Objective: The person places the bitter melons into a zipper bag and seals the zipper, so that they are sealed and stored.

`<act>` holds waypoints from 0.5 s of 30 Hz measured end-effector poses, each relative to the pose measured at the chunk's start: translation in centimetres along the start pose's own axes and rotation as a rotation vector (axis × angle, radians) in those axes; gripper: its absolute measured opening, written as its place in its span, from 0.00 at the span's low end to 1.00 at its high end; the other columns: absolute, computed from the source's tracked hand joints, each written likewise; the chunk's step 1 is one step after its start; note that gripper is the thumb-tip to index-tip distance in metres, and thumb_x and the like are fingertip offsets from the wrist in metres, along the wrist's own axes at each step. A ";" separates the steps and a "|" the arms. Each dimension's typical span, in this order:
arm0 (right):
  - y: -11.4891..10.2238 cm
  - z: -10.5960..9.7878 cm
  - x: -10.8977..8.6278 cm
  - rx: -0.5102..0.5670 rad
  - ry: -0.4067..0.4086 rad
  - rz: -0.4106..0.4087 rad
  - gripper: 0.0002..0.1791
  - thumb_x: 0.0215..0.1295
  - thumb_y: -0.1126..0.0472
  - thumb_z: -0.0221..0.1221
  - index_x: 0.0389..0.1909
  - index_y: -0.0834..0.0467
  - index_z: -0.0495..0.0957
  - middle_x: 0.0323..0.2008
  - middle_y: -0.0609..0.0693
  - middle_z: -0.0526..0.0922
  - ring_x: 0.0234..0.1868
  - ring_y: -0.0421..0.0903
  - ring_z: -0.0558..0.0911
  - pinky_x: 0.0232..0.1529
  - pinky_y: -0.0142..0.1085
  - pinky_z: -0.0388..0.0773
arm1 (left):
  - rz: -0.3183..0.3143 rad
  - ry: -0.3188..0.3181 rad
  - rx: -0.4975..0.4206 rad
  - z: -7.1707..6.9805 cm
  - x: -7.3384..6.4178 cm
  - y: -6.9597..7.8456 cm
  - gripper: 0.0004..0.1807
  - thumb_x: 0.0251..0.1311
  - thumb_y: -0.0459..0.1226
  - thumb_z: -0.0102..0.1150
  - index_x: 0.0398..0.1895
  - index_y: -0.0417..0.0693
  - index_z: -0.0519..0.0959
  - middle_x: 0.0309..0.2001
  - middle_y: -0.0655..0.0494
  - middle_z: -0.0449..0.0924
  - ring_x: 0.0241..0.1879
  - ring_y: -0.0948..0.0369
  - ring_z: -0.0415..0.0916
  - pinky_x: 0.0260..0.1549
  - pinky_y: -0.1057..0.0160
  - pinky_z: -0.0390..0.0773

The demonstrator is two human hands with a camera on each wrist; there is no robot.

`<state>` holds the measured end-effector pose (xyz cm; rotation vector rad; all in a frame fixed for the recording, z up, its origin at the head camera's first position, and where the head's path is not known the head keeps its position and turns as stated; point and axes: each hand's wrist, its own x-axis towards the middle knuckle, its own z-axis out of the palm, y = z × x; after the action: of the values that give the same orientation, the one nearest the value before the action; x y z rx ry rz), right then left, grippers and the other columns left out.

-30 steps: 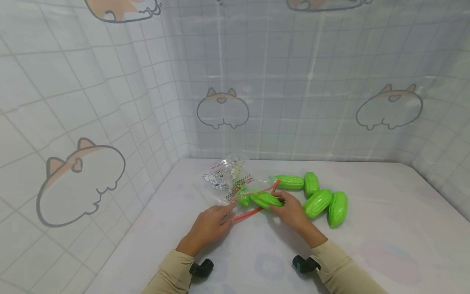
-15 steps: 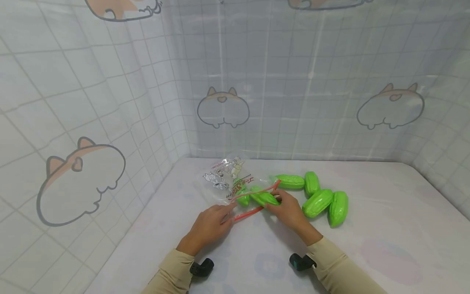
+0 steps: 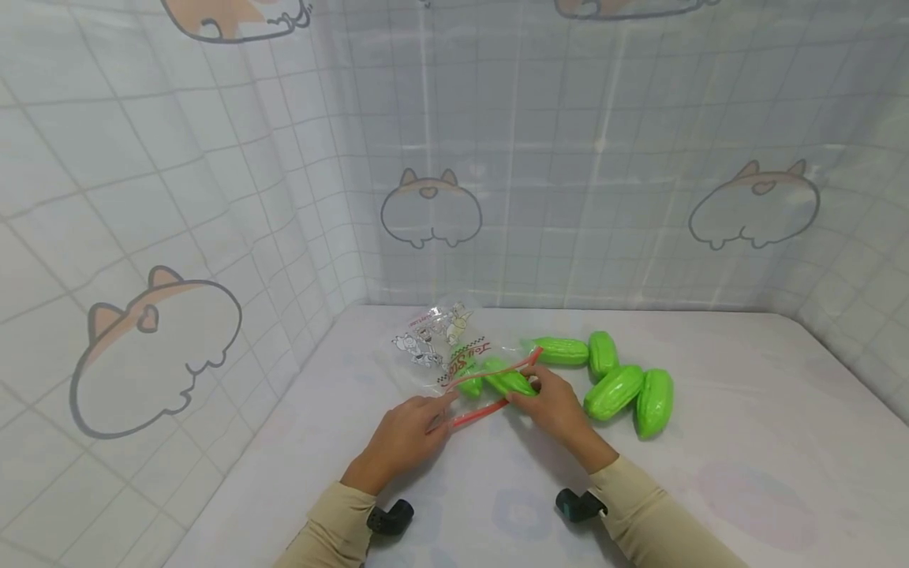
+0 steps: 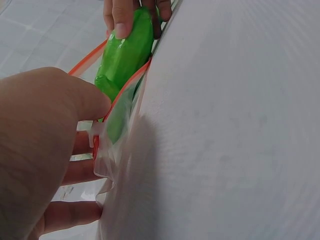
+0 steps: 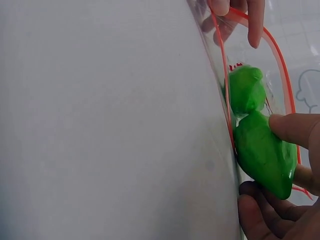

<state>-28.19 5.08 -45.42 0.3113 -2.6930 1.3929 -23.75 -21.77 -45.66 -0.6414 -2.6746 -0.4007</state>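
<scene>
At the frame's centre, pinching with left hand [image 3: 403,435] the red rim [image 3: 480,414] of a clear plastic bag [image 3: 426,351], red-lettered "Toy St" (seemingly; the rest hard to read); with curled right hand [image 3: 557,406], gripping a glossy green ridged oblong [image 3: 507,379] in its mouth, beside a second green oblong [image 3: 469,385] inside; right of centre, showing four more green oblongs [image 3: 614,393]

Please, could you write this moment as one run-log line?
left hand: pinches red-edged bag; right hand: holds green piece, partly inside bag; deeper in bag: second green piece; table: four other green pieces
</scene>
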 end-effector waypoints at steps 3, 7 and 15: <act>0.1 0.0 -0.1 0.006 0.005 0.009 0.27 0.61 0.53 0.70 0.59 0.57 0.77 0.48 0.60 0.84 0.48 0.54 0.81 0.42 0.46 0.78 | 0.000 -0.001 -0.011 -0.1 0.0 0.1 0.24 0.62 0.43 0.62 0.64 0.58 0.79 0.48 0.55 0.85 0.50 0.56 0.81 0.45 0.50 0.81; 0.3 -0.2 -0.3 0.030 0.013 0.007 0.28 0.61 0.53 0.70 0.60 0.58 0.76 0.48 0.60 0.83 0.51 0.55 0.81 0.44 0.47 0.79 | 0.005 0.000 -0.015 -0.1 0.1 0.1 0.24 0.62 0.42 0.62 0.64 0.58 0.79 0.47 0.56 0.85 0.49 0.57 0.81 0.44 0.51 0.81; 0.4 -1.0 -1.3 0.053 0.018 -0.001 0.25 0.61 0.57 0.70 0.58 0.57 0.78 0.47 0.57 0.83 0.49 0.53 0.82 0.43 0.45 0.80 | -0.003 -0.009 0.006 0.0 0.0 0.0 0.24 0.63 0.43 0.62 0.64 0.59 0.79 0.47 0.56 0.85 0.48 0.58 0.81 0.43 0.51 0.81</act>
<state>-27.01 6.31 -45.44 0.3026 -2.6445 1.4614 -23.78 -21.74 -45.68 -0.6389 -2.6844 -0.3914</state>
